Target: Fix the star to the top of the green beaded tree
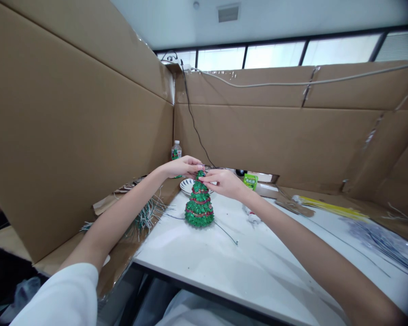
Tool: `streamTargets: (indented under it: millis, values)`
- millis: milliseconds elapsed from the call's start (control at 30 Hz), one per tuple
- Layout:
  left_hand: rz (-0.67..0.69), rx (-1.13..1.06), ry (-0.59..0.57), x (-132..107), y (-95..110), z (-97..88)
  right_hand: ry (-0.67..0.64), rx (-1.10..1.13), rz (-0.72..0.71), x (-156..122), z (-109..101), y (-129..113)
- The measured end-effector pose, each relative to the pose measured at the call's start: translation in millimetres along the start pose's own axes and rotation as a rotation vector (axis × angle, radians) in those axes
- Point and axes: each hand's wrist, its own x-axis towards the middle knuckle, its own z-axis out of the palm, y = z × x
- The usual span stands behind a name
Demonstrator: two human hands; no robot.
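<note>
A small green beaded tree with red bands stands upright on the white table. My left hand reaches in from the left, its fingers pinched together at the tree's tip. My right hand comes from the right and also pinches at the tip, fingertips nearly meeting the left ones. What the fingers pinch, besides the tip itself, is too small to make out. A thin wire trails from the tree's base across the table.
Tall cardboard walls enclose the table on left and back. A white dish sits behind the tree. A bottle, a green packet, yellow strips and bundles of wire lie around.
</note>
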Motion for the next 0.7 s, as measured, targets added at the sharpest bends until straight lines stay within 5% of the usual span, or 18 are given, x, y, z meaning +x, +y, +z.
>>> streamTargets:
  millis: [300,700]
  values:
    - [0.014,-0.001,0.002,1.2,-2.2,-0.8,0.236,0.119,0.042,-1.0,22.2,0.5]
    - [0.012,0.007,-0.004,0.7,-0.3,-0.3,0.266,0.147,0.027,-2.5,27.1,4.2]
